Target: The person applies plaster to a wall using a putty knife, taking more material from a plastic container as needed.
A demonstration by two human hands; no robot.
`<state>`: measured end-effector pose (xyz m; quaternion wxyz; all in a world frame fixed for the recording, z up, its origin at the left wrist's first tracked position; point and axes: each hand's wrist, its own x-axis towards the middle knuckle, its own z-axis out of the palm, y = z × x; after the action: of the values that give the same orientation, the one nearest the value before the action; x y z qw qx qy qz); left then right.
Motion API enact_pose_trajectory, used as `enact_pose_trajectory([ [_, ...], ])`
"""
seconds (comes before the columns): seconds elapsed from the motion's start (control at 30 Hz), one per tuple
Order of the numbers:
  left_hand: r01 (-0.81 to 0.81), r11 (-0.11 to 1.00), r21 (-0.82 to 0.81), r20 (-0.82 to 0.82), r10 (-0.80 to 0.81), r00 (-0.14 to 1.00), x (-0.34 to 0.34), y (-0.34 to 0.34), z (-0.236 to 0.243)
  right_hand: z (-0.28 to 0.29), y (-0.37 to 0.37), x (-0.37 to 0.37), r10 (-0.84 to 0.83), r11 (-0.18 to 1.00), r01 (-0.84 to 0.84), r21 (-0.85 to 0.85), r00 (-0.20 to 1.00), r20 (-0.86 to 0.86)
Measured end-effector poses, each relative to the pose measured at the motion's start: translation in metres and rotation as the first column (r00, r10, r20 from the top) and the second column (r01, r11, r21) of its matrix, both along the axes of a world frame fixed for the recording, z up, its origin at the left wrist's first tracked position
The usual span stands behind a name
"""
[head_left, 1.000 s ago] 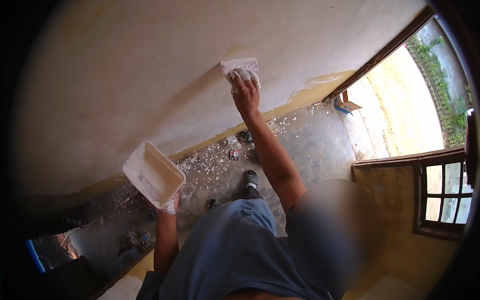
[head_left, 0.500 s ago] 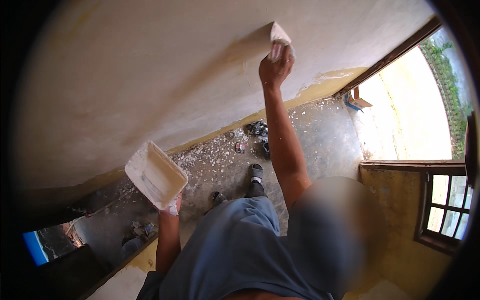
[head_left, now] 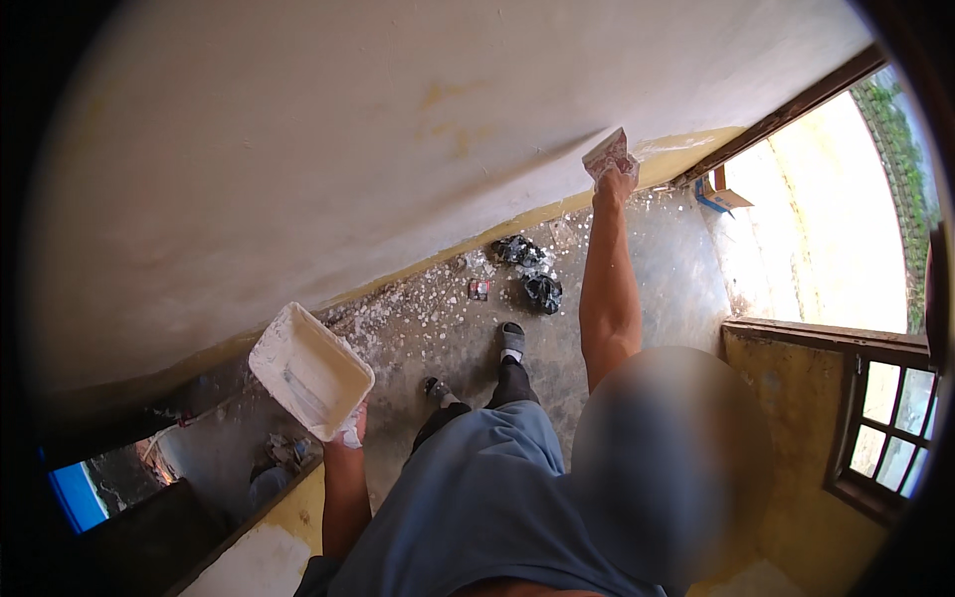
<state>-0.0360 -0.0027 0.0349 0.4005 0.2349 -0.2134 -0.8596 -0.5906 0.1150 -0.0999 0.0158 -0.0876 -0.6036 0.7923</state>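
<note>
My right hand (head_left: 616, 180), arm stretched forward, is closed round a putty knife (head_left: 606, 149) smeared with white paste. Its broad blade is against the lower part of the wall (head_left: 328, 129), near the yellow unplastered strip (head_left: 686, 144). My left hand (head_left: 352, 426) grips a pale rectangular tub (head_left: 271, 343) by its near edge, and white paste coats the fingers. Inside the tub, whitish filler (head_left: 310, 373) covers the walls and bottom. The tub is tilted, its mouth facing up toward me; part of the left hand is hidden beneath it.
White flakes and crumbs litter the grey floor (head_left: 657, 259) along the wall. Crumpled black plastic bags (head_left: 542, 292) and a small red packet (head_left: 478, 290) lie ahead of my feet. A cardboard box (head_left: 718, 194) stands by the bright doorway, with a barred window (head_left: 895, 418) to the right.
My right hand has moved the putty knife down and to the right along the wall, toward the yellow strip. The tub in my left hand has dropped slightly in view.
</note>
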Motion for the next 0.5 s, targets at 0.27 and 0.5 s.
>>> enact_pose_trajectory([
  [0.27, -0.054, 0.998, -0.029, 0.047, 0.055, 0.997, -0.010, -0.005, 0.013, -0.006, -0.105, 0.112, -0.011, 0.980, 0.031, 0.194, 0.995, -0.100],
  [0.5, -0.084, 0.996, -0.002, 0.065, 0.084, 0.994, 0.008, -0.012, 0.017, 0.061, -0.144, 0.244, 0.269, 0.958, -0.278, -0.072, 0.956, -0.122],
])
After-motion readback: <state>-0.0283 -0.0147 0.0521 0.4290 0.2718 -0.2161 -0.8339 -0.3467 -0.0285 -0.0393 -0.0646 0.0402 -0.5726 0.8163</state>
